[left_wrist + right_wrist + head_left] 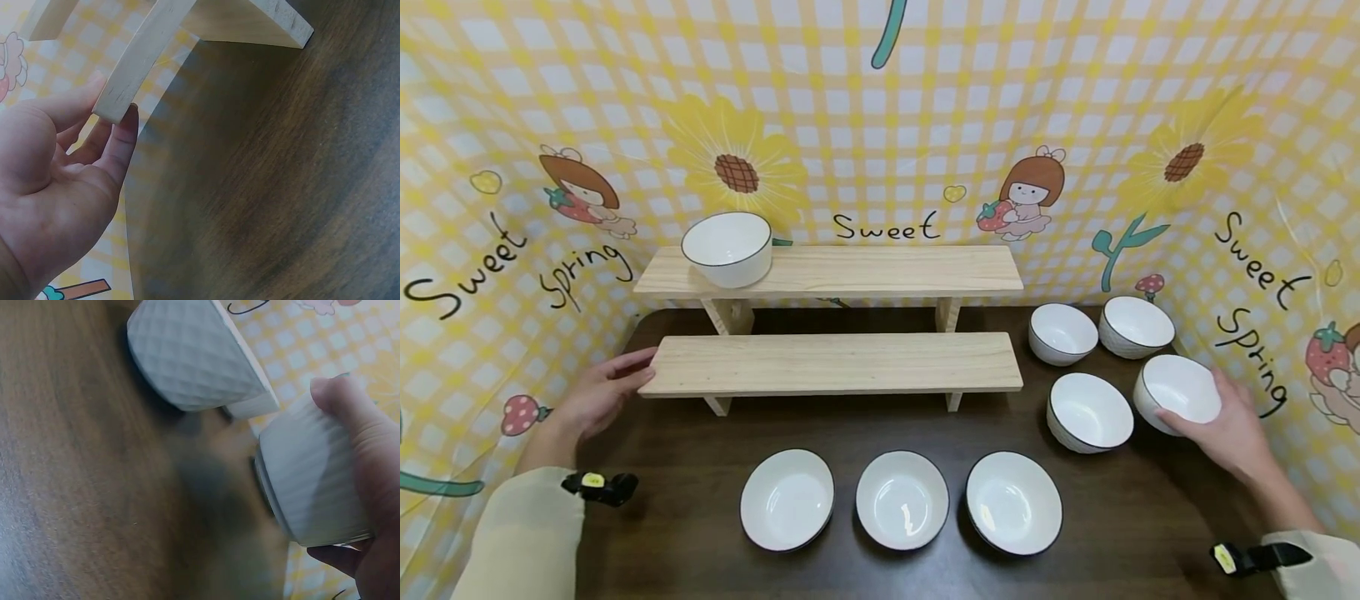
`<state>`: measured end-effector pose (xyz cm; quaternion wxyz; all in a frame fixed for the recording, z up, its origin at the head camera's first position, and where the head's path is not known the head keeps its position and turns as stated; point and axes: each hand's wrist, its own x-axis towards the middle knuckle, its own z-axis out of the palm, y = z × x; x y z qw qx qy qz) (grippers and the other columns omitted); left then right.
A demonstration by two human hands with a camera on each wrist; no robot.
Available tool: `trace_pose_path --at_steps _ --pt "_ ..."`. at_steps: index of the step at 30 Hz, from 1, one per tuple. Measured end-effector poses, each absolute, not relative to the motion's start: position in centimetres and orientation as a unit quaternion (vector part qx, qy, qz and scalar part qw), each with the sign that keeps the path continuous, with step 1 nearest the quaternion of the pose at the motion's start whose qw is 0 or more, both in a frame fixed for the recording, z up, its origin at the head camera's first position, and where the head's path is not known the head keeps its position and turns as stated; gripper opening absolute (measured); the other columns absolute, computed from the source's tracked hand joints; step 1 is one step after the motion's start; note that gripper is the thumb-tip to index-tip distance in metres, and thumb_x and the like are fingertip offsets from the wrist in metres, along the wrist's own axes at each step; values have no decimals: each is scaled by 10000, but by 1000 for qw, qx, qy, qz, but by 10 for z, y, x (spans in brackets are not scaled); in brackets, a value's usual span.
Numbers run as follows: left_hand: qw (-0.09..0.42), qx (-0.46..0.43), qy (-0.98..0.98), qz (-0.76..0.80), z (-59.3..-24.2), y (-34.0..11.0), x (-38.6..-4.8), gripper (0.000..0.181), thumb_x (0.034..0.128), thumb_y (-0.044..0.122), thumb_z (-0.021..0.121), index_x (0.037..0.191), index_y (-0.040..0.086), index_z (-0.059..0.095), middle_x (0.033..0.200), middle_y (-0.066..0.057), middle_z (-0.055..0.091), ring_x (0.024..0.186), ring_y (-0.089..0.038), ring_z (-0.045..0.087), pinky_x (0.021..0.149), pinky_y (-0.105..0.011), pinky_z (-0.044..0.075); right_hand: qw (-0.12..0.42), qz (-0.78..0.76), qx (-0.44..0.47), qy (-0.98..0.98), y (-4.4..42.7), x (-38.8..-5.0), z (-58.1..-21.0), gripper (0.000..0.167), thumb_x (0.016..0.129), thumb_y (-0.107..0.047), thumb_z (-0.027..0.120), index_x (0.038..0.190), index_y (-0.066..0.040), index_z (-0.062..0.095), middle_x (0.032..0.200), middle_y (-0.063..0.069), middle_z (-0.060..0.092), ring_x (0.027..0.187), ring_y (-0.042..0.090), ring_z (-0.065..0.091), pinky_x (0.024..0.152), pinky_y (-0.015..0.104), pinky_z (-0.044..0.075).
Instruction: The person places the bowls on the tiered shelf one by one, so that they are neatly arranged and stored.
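At the right of the head view, my right hand (1234,425) grips a white bowl (1180,390), thumb at its near rim; the right wrist view shows the hand (375,462) round the bowl's ribbed side (315,478). My left hand (597,400) pinches the left end of the lower wooden shelf board (835,365); in the left wrist view the thumb is on one face of the board (140,62) and fingertips (128,119) on the other. Beside the gripped bowl stands a diamond-textured bowl (1090,412).
One bowl (727,248) stands on the upper board (887,271) at its left. Two bowls (1063,333) (1137,327) stand behind at the right. In front of the shelf, three bowls (787,500) (902,500) (1013,503) form a row on the dark table (662,517). Checkered cloth (880,125) surrounds it.
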<state>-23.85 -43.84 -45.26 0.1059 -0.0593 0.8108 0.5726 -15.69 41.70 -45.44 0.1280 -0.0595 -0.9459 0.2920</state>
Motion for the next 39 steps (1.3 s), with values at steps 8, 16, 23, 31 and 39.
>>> trace_pose_path --at_steps 8,16,23,31,39 --pt "112 -64 808 574 -453 -438 -240 672 996 317 675 1570 101 399 1111 279 561 987 92 577 829 -139 481 131 276 -32 -952 410 -153 -430 1099 791 -297 858 1535 157 187 1405 500 234 1239 643 270 978 732 250" --pt "110 -60 809 575 -450 -436 -239 690 993 328 678 1571 85 392 1064 321 569 977 108 574 814 -127 473 159 279 9 -947 392 -156 -404 1089 716 -242 901 1514 155 276 1407 468 295 1215 622 325 930 708 271" --pt "115 -65 821 556 -450 -435 -239 747 990 382 668 1586 66 346 1113 288 546 999 128 545 828 -127 452 148 275 52 -949 370 -162 -380 1124 679 -230 927 1530 126 285 1432 435 319 1239 607 339 933 708 289" --pt "114 -64 828 546 -451 -436 -243 750 996 386 659 1589 59 334 1188 237 532 1011 131 532 836 -125 455 116 287 93 -946 342 -175 -357 1176 675 -225 936 1572 75 239 1486 413 277 1279 602 330 946 737 301" --pt "119 -66 825 549 -451 -436 -241 764 998 387 654 1594 50 313 1290 147 526 1013 131 533 845 -125 459 93 294 131 -942 312 -191 -338 1147 681 -251 937 1566 60 277 1527 354 286 1339 560 315 973 718 305"
